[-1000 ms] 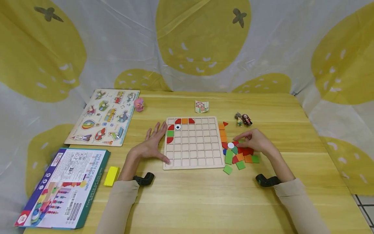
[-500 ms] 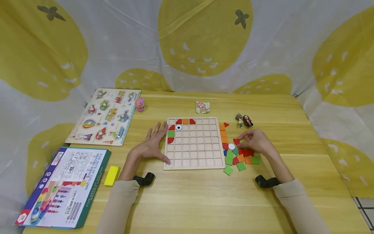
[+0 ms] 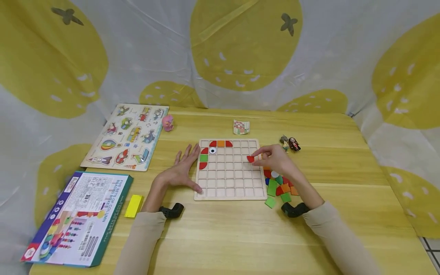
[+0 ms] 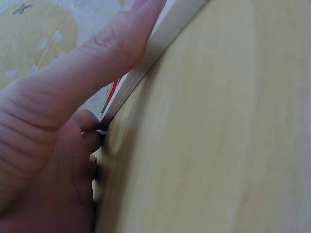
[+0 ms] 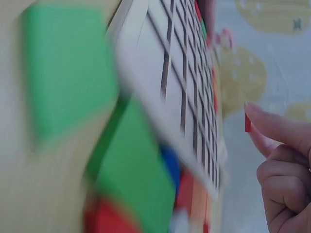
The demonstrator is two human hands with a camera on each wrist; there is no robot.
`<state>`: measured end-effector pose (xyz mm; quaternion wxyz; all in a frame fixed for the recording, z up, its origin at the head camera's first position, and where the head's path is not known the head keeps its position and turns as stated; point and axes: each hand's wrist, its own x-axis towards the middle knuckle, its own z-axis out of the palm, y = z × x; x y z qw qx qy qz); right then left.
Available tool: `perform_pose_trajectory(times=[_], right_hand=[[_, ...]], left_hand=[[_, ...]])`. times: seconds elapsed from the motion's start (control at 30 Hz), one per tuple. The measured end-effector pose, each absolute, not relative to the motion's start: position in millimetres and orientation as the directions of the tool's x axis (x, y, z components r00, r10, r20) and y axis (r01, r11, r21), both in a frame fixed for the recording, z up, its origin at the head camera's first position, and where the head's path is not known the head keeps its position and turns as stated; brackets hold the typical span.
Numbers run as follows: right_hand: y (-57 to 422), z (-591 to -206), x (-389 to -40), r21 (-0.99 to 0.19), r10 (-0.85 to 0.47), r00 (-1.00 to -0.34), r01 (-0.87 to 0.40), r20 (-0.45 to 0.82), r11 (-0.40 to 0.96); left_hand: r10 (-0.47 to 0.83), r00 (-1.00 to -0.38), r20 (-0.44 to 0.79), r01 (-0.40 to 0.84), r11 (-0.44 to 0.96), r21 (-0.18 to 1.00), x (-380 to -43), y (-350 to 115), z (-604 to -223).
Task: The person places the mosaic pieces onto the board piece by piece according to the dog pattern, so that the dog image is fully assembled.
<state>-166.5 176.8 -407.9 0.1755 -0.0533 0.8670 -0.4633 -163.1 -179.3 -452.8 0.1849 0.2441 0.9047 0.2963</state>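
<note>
My right hand [image 3: 276, 160] pinches a red quarter-round tile [image 3: 250, 159] between thumb and index finger, over the right side of the wooden grid board [image 3: 226, 183]. Seen from the right wrist, the red tile [image 5: 247, 120] is edge-on at the fingertips, the other fingers curled in. My left hand [image 3: 180, 173] lies spread along the board's left edge, its thumb on the near left corner. Red tiles, an orange tile [image 3: 221, 143], a green tile [image 3: 204, 157] and an eye disc [image 3: 212, 151] sit in the upper-left cells.
Loose coloured tiles [image 3: 272, 187] lie right of the board, partly under my right forearm. A small pattern card [image 3: 241, 127] and figurines [image 3: 294, 144] are behind. At left are a vehicle puzzle board [image 3: 125, 137], a pink figure [image 3: 167, 123], a yellow block [image 3: 133, 206] and a box [image 3: 77, 217].
My right hand has picked a red quarter-round tile from the loose pile and carried it left over the board. The left hand stays at the board's edge.
</note>
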Motion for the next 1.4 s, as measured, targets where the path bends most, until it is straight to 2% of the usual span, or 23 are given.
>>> perform_pose_trajectory(times=[0.2,0.4,0.53,0.67,0.77,0.9,1.0,1.23,1.4], right_hand=[[118.2,-415.5,-177.7,-0.822,-0.32,-0.917,0.017,-0.24,0.57],[79.9,-418.5,-179.7,-0.762,-0.226,-0.933,0.072,-0.279,0.643],[62.6,-417.1,-179.6,-0.722,-0.194,-0.945,0.059,-0.262,0.69],[58.6,-419.4,-182.3,-0.714,-0.222,-0.941,0.027,-0.254,0.699],[60.4,-422.1,-186.9,-0.754,-0.29,-0.926,-0.008,-0.243,0.657],[63.5,-424.4,-194.9,-0.808,-0.445,-0.87,-0.098,-0.214,0.581],[63.8,-426.0,-200.6,-0.809,-0.514,-0.833,-0.15,-0.207,0.569],[59.0,-429.7,-210.5,-0.803,-0.493,-0.839,-0.121,-0.232,0.584],[60.3,-428.6,-213.2,-0.79,-0.527,-0.805,-0.126,-0.272,0.6]], left_hand=[[0.559,-0.806,-0.194,0.344,0.709,0.615,-162.8,-173.5,-452.2],[0.557,-0.806,-0.2,0.337,0.711,0.617,-162.5,-173.9,-451.0],[0.556,-0.809,-0.192,0.333,0.702,0.629,-163.7,-176.9,-450.5],[0.556,-0.809,-0.188,0.334,0.699,0.633,-164.7,-178.5,-451.0],[0.554,-0.81,-0.19,0.33,0.699,0.634,-165.3,-179.1,-451.8],[0.545,-0.815,-0.197,0.323,0.71,0.626,-164.3,-179.2,-450.2],[0.542,-0.816,-0.201,0.324,0.717,0.618,-163.4,-179.0,-449.2],[0.542,-0.816,-0.202,0.319,0.713,0.624,-162.9,-179.1,-450.3],[0.547,-0.815,-0.194,0.329,0.71,0.623,-162.3,-179.6,-451.5]])
